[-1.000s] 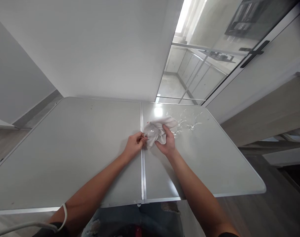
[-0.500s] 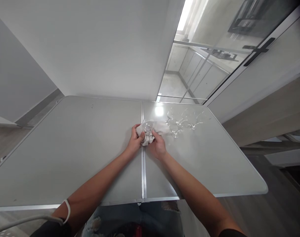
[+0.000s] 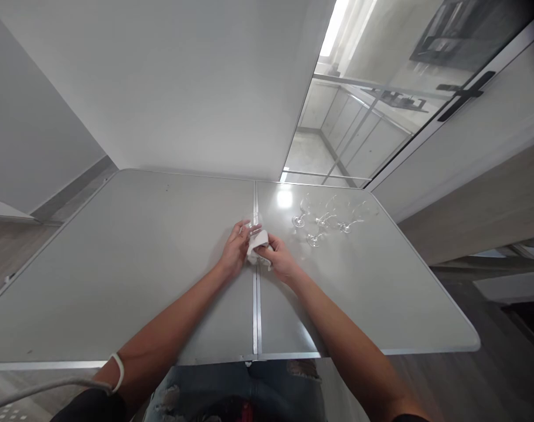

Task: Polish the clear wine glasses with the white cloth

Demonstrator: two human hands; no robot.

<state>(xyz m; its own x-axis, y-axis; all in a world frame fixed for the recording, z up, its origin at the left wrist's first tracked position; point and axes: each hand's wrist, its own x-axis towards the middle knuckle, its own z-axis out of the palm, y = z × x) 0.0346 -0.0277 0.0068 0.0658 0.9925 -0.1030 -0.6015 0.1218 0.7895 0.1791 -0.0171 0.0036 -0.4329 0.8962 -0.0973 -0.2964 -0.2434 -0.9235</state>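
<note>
Near the table's centre seam, my left hand (image 3: 234,251) is closed around a clear wine glass (image 3: 252,226), whose outline is faint and partly covered by the fingers. A bunched white cloth (image 3: 259,241) is pinched in my right hand (image 3: 281,258), pressed close against the glass. How far the cloth reaches around or into the glass is hidden. To the right, several clear stemmed glasses (image 3: 299,221) stand on the table in a loose group, apart from my hands.
The pale folding table (image 3: 161,252) has a metal seam (image 3: 255,316) down its middle and a metal-trimmed edge. A white wall (image 3: 196,94) rises behind it. At the back right is a glass door (image 3: 350,135) with a black handle (image 3: 466,97).
The cloth, earlier spread under the glass and out to the right between both hands, is now gathered in my right hand. My left hand's fingers have shifted onto the glass.
</note>
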